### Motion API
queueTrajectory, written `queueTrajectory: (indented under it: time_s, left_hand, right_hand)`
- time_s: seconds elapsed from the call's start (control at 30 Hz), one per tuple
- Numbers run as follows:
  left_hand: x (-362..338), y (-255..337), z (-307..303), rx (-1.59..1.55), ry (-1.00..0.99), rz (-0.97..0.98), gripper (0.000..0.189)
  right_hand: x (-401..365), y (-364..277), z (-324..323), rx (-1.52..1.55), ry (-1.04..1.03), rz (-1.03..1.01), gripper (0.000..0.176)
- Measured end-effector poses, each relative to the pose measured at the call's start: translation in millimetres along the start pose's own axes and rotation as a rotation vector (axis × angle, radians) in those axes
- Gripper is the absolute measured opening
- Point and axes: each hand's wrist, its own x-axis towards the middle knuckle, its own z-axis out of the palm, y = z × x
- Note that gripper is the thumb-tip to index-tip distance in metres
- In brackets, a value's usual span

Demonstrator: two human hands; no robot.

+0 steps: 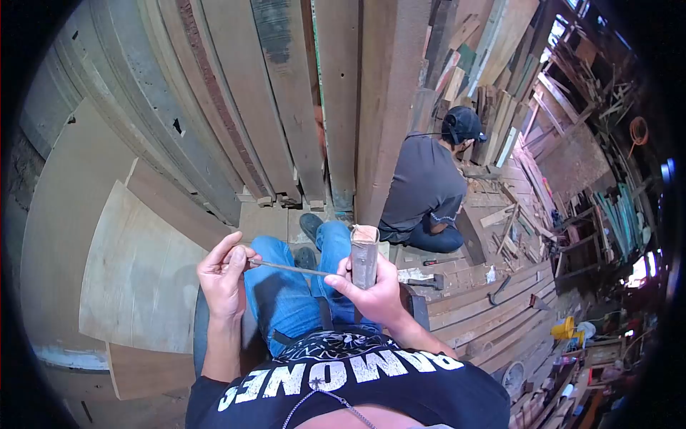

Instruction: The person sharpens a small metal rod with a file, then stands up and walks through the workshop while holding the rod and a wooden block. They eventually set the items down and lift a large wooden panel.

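My left hand (223, 279) pinches one end of a thin, dark metal rod (289, 268), thumb and fingertips together. The rod runs across above my lap, and its other end reaches the thumb of my right hand (379, 293). That hand is closed round a squarish wooden block (365, 261), held upright, with a rough, paler top end and worn greyish sides. Where the rod meets my right hand, part of it is hidden by the fingers. My knees in jeans (270, 286) lie under both hands.
Tall planks (343, 107) lean ahead of me, with plywood sheets (143, 264) at left. A person in a dark shirt (425, 186) crouches ahead to the right. A hammer (427, 282) lies on the floor by my right side; a handsaw (538, 302) and wood scraps (506, 229) lie beyond.
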Motion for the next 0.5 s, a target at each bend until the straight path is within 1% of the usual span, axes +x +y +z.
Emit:
queueTrajectory:
  time_s: [0.17,0.23,0.27,0.3,0.37,0.4,0.43,0.47,0.5]
  left_hand:
    - [-1,2,-6,-0.108,-0.055,-0.042,0.032]
    - [-3,2,-9,-0.141,-0.043,-0.027,0.035]
    - [-4,4,-8,-0.169,-0.061,-0.037,0.037]
    - [-4,2,-12,-0.163,-0.031,-0.049,0.037]
    - [-4,3,-12,-0.146,0.009,-0.062,0.036]
    - [-4,3,-12,-0.14,-0.017,-0.086,0.036]
    - [-4,2,-13,-0.132,0.008,-0.08,0.035]
    - [-5,1,-12,-0.124,0.036,-0.073,0.034]
    - [-5,-1,-10,-0.123,0.004,-0.042,0.032]
  right_hand:
    - [2,-8,5,0.033,0.056,0.065,0.025]
    - [1,-9,6,0.082,0.022,0.118,0.025]
    - [1,-6,5,0.011,0.013,0.021,0.025]
    - [0,0,6,0.044,0.016,-0.016,0.025]
    - [-4,4,3,-0.019,0.003,-0.052,0.032]
    - [-6,2,4,0.037,0.013,-0.031,0.033]
    - [-7,4,3,0.039,0.047,-0.029,0.033]
    - [-8,6,2,0.051,0.021,0.003,0.035]
    - [-10,7,0,0.064,-0.009,0.036,0.036]
